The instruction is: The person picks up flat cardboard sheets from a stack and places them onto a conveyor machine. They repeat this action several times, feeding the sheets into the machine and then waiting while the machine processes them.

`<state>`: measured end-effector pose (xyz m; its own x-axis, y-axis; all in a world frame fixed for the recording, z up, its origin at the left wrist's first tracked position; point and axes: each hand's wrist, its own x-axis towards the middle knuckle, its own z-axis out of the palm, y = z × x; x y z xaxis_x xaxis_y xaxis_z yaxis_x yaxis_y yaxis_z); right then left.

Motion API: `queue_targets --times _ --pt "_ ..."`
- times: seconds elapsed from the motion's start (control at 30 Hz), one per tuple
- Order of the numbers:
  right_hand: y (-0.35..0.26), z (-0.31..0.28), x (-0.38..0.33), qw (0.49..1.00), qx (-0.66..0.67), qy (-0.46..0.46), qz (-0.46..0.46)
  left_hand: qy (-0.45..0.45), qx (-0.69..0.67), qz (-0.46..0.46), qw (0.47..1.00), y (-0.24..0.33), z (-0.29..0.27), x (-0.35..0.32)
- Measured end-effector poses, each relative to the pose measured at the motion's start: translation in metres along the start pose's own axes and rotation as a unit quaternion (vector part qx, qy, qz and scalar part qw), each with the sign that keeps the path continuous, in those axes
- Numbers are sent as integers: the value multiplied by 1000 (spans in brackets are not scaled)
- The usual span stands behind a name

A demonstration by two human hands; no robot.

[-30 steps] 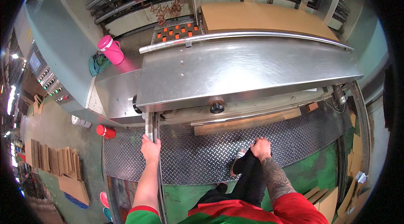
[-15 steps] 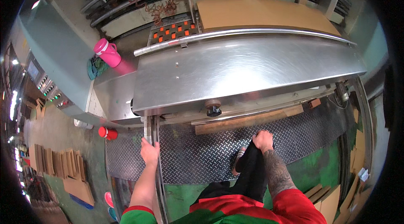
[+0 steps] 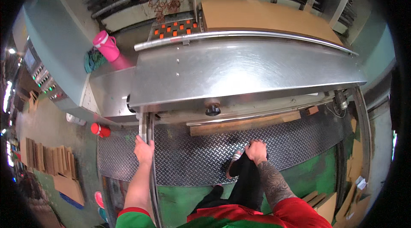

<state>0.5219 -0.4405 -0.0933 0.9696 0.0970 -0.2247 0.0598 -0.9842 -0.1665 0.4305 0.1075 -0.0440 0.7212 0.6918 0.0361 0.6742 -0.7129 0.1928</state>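
Note:
My left hand (image 3: 144,151) is closed over the metal rail (image 3: 148,129) that runs from under the steel table toward me, with the thumb on its right side. On my raised knee, in black trousers (image 3: 247,185), rests my right hand (image 3: 256,151), its fingers curled over the kneecap. Ahead of both hands stretches the brushed steel table (image 3: 244,69), with a black knob (image 3: 212,110) under its front edge. Beyond it a stack of brown cardboard sheets (image 3: 265,16) lies against a tubular bar (image 3: 239,34).
A pink jug (image 3: 106,46) stands left of the table, near a grey control cabinet (image 3: 64,52). A red jug (image 3: 100,130) is on the floor. Tread-plate flooring (image 3: 188,155) lies below. Cardboard piles (image 3: 49,157) stand left, with more cardboard (image 3: 327,206) at right.
The whole view has shifted a little, so the table and jugs appear slightly farther left. My left hand stays on the rail and my right hand on the knee.

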Motion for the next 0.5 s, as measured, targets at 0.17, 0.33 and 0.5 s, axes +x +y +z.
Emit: queue_targets --times 0.17,0.33,0.5 --pt "1 -5 -12 1000 15 -16 -5 20 -13 11 1000 -2 1 0" --pt "1 -5 -26 1000 12 -5 -8 25 -15 7 1000 -2 3 2" --pt "1 1 -40 999 7 30 -31 23 -2 0 1000 -3 2 -2"
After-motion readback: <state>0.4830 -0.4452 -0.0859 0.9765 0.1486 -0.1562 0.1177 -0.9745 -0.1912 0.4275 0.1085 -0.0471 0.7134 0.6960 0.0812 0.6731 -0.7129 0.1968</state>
